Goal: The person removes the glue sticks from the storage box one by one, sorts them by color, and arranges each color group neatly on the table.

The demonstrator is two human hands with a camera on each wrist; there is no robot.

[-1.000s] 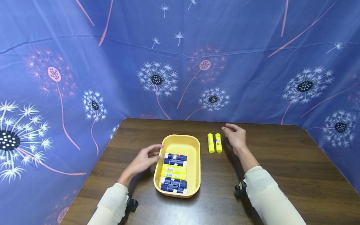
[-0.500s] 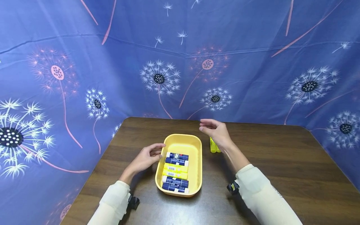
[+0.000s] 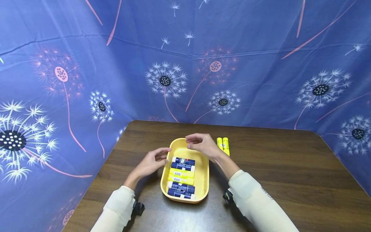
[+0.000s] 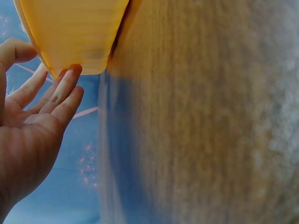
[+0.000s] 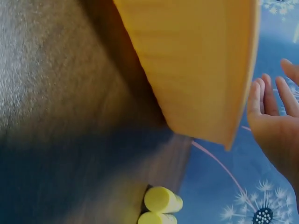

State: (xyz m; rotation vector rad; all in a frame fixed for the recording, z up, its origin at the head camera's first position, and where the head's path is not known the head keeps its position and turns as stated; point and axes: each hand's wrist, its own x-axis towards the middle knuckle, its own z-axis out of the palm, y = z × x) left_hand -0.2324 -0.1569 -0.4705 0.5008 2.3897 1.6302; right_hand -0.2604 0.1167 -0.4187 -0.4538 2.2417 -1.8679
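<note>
A yellow plastic tray (image 3: 203, 180) holds a column of navy and yellow glue sticks (image 3: 181, 173) lying crosswise. My left hand (image 3: 150, 162) rests its fingertips against the left side of the tray, fingers mostly extended. In the left wrist view these fingers (image 4: 70, 88) touch the outer wall near the tray's end. Above the far right part of the tray is my right hand (image 3: 204, 145), fingers loosely bent and holding nothing. Two yellow glue sticks (image 3: 225, 146) lie side by side on the table, right of the tray, partly behind my right wrist.
The brown wooden table (image 3: 284, 174) reaches back to a blue curtain (image 3: 185, 29) printed with dandelions. Inside the tray, bare floor shows at the far end and along its right side.
My right hand has moved left from beside the two loose glue sticks to above the tray. Those sticks now lie closer together. My left hand stays at the tray's side.
</note>
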